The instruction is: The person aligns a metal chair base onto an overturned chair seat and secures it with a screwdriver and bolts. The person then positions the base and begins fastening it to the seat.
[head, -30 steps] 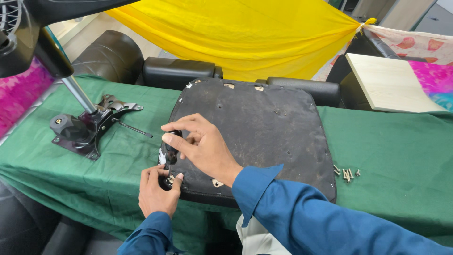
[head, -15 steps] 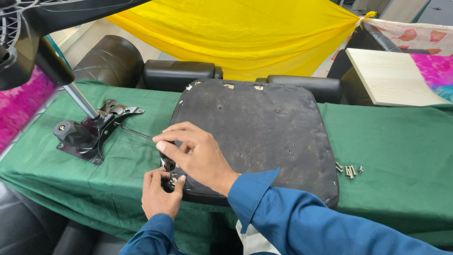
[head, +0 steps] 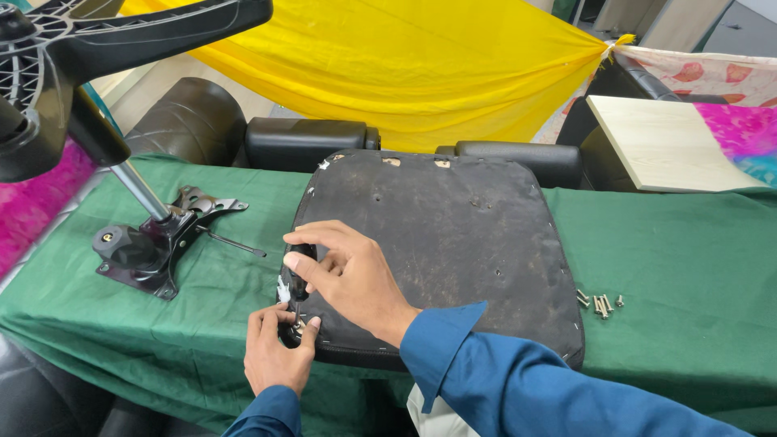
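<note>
An upturned black chair seat pad (head: 453,235) lies on a table under a green cloth (head: 680,267). My right hand (head: 352,275) rests on the seat's near left corner, its fingers closed around a small black part (head: 296,271) at the edge. Just below it, my left hand (head: 277,350) pinches the lower end of the same part, against the seat's rim. Both sleeves are blue.
A black chair tilt mechanism (head: 154,247) with its gas column and star base (head: 97,48) lies at the left. Several loose screws (head: 599,303) lie to the right of the seat. Black armrests (head: 303,142) and a yellow cloth (head: 405,65) sit behind. A pale board (head: 664,146) lies at the right.
Both hands stay at the seat's near left corner with only small finger shifts. The view has tilted a little.
</note>
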